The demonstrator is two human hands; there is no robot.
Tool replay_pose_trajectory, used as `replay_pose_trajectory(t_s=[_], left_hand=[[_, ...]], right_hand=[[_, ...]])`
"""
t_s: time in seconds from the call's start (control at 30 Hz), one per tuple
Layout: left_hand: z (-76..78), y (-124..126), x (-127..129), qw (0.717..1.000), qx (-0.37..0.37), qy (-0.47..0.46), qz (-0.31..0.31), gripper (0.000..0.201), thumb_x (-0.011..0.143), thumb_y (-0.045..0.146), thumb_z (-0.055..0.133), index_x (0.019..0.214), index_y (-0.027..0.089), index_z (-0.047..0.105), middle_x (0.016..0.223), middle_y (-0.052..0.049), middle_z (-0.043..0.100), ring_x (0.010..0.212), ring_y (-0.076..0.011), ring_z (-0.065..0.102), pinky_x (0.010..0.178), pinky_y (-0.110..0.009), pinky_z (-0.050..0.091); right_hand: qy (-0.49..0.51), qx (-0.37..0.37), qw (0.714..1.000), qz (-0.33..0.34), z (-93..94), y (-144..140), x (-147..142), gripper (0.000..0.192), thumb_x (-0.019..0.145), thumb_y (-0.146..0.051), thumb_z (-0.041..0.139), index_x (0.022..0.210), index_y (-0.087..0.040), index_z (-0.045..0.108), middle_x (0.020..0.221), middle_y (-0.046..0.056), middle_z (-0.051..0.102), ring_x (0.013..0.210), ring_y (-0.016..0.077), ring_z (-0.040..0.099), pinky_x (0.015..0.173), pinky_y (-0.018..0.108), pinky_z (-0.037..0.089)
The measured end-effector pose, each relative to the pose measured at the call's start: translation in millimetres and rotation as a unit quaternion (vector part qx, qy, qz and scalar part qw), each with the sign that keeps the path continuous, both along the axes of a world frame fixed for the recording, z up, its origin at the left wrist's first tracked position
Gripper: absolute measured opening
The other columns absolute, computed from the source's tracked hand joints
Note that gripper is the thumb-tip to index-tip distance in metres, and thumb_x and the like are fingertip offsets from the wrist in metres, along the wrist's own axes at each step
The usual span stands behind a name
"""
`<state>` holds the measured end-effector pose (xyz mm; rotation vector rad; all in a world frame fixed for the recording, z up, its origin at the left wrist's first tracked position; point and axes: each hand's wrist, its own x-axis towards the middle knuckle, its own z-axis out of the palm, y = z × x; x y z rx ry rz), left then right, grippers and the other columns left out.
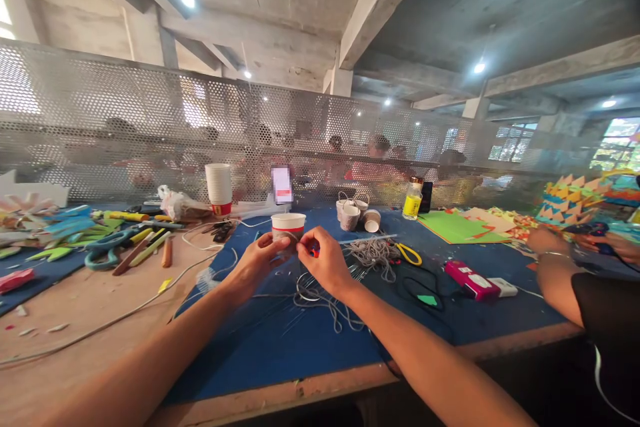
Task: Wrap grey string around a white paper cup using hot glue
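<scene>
A white paper cup with a red band is held above the blue mat. My left hand grips its left side and lower wall. My right hand presses against its right side, fingers pinched on a small red and blue thing whose shape I cannot make out. Grey string lies in loose loops just beyond and under my right hand, and a strand seems to wrap the cup's lower part.
A stack of paper cups, scissors, pencils and paper cut-outs lie left. Small string-handled cups, a yellow glue bottle, green paper and a pink box sit right. Another person's arms work at right. Perforated screen behind.
</scene>
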<state>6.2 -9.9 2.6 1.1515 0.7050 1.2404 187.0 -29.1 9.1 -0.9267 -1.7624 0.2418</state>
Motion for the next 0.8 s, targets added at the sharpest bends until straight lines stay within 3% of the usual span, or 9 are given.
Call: replay_pose_trajectory(t_s=[0.17,0.37,0.43,0.57,0.8], left_hand=[[-0.5,0.7,-1.6,1.000,-0.007,0.017,-0.006,0.046,0.078,0.040,0.084,0.118,0.019,0.073,0.126,-0.012,0.075,0.115,-0.0267,0.068,0.097,-0.037,0.050],[-2.2,3.3,-2.4,1.000,-0.005,0.030,-0.004,0.048,0.079,0.040,0.083,0.120,0.019,0.071,0.127,-0.013,0.074,0.117,-0.0280,0.067,0.097,-0.038,0.050],[-3.1,3.9,-2.8,0.999,-0.005,0.033,-0.001,0.048,0.079,0.041,0.083,0.119,0.019,0.071,0.127,-0.013,0.073,0.117,-0.0287,0.067,0.097,-0.039,0.050],[-3.5,3.3,-2.9,0.999,-0.005,0.035,-0.002,0.047,0.079,0.042,0.083,0.119,0.019,0.072,0.130,-0.013,0.072,0.121,-0.0297,0.065,0.099,-0.040,0.049],[0.2,0.3,-0.7,0.999,-0.010,0.045,0.000,0.050,0.076,0.045,0.084,0.118,0.019,0.074,0.129,-0.014,0.073,0.120,-0.0303,0.065,0.098,-0.040,0.048]], right_hand=[[0.108,-0.125,0.985,0.050,3.5,3.7,3.9,0.014,0.085,-0.031,0.065,0.082,-0.023,0.054,0.067,-0.004,0.063,0.053,0.0133,0.062,0.055,0.025,0.047],[0.217,-0.230,0.939,0.138,5.6,11.2,6.0,0.018,0.078,-0.030,0.069,0.088,-0.021,0.057,0.077,-0.004,0.065,0.055,0.0119,0.066,0.055,0.024,0.052],[0.216,-0.234,0.935,0.154,4.8,12.9,6.9,0.020,0.078,-0.029,0.070,0.092,-0.021,0.059,0.081,-0.003,0.067,0.062,0.0130,0.068,0.061,0.026,0.055],[0.162,-0.185,0.959,0.141,1.9,14.8,9.6,0.021,0.080,-0.034,0.075,0.092,-0.021,0.064,0.079,-0.001,0.068,0.071,0.0152,0.068,0.071,0.028,0.055],[0.142,-0.162,0.973,0.088,4.5,12.7,12.4,0.028,0.085,-0.048,0.072,0.086,-0.021,0.067,0.080,0.001,0.071,0.070,0.0172,0.070,0.069,0.029,0.055]])
